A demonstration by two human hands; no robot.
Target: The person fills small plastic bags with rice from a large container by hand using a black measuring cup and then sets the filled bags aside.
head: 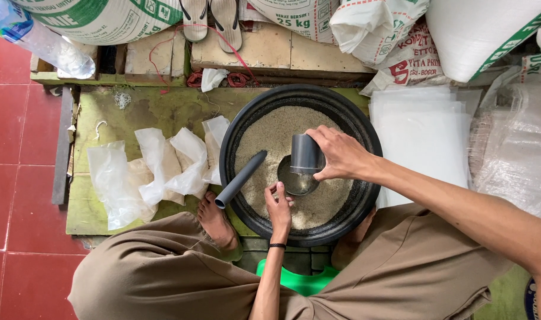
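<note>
Cup [306, 154]: right hand [340, 155] gripped its side; looked light, stiff, smooth (likely plastic).
Bag [297, 181]: left hand [278, 206] pinched its limp rim.

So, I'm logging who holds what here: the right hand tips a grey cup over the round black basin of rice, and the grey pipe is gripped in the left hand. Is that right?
Not quite. In the head view the grey pipe lies loose against the black basin rim, with no hand on it. The left hand rests by the small bowl in the rice. The right hand does tip the grey cup.
</note>
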